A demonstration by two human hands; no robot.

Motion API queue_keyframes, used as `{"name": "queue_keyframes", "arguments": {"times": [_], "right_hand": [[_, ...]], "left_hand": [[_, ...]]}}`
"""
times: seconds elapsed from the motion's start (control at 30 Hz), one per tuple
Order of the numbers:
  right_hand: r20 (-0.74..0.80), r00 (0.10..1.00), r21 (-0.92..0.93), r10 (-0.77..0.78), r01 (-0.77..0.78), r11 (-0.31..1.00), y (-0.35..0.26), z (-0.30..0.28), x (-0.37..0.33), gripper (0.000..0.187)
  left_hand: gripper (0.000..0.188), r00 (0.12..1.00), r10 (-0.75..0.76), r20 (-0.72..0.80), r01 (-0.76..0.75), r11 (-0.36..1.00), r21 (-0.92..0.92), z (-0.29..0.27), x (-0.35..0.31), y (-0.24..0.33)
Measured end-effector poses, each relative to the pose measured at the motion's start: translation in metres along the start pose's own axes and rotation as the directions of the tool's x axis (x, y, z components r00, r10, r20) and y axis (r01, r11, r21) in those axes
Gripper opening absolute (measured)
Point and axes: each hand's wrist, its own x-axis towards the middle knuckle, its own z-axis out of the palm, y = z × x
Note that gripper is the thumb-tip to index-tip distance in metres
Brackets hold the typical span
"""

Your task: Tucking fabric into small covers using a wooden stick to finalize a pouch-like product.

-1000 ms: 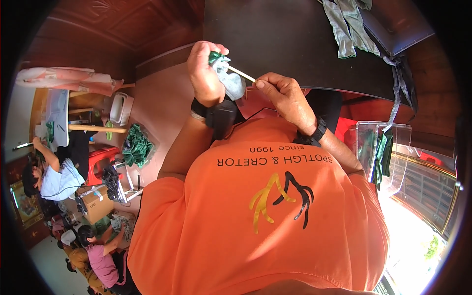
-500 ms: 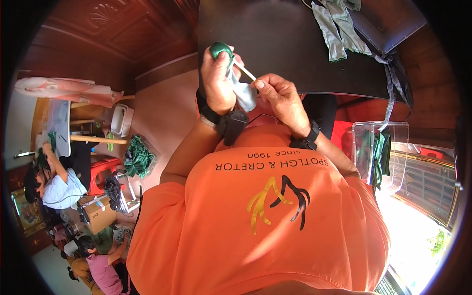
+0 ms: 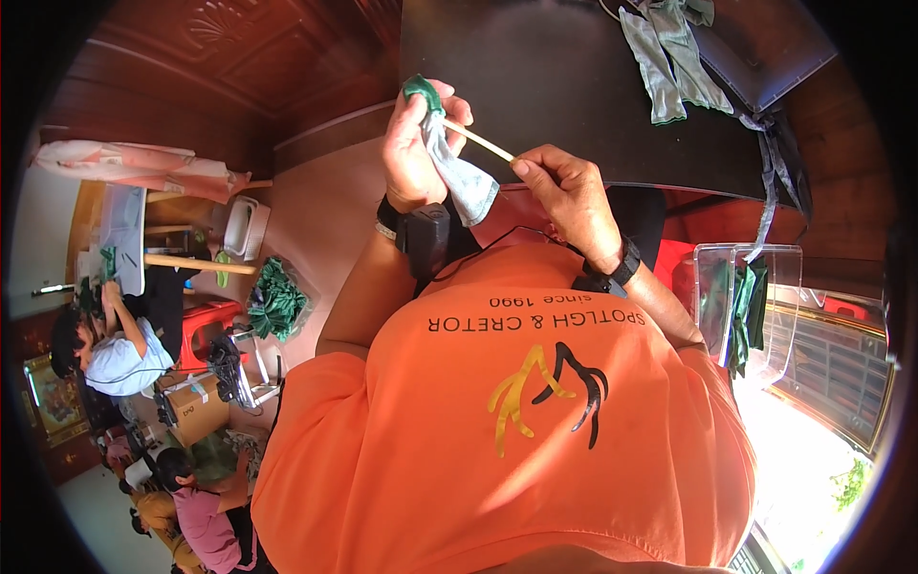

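Observation:
My left hand [image 3: 413,151] is closed around a narrow piece of fabric [image 3: 464,180], dark green at its top and pale grey-green where it hangs below the fingers. A thin light wooden stick [image 3: 483,142] runs from that fabric across to my right hand [image 3: 574,196]. Thumb and forefinger of the right hand pinch the stick's near end. The stick's other end is hidden at the fabric by the left fingers. Both hands are raised by the near edge of a black table [image 3: 535,86].
Pale green fabric strips [image 3: 669,62] lie at the table's far right. A clear plastic bin [image 3: 789,277] with green fabric stands at right. On the left are a green fabric heap [image 3: 275,298], a red stool [image 3: 206,325], a cardboard box [image 3: 196,409] and people working.
The green top has gone from a rounded bulge to a flatter, looser shape. More of the stick shows, and my right hand has moved right, farther from the left.

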Motion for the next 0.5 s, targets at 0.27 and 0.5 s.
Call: {"name": "queue_keyframes", "arguments": {"times": [0.27, 0.5], "right_hand": [[0.008, 0.998, 0.443, 0.063, -0.06, 0.895, 0.014, 0.015, -0.004, 0.022], [-0.008, 1.0, 0.38, 0.007, -0.003, 0.925, 0.01, 0.009, 0.0, 0.023]], "left_hand": [[0.043, 0.992, 0.124, 0.015, -0.12, 0.915, 0.385, 0.025, -0.017, -0.029], [0.045, 0.994, 0.033, 0.106, -0.067, 0.941, 0.331, 0.025, -0.021, -0.033]]}}
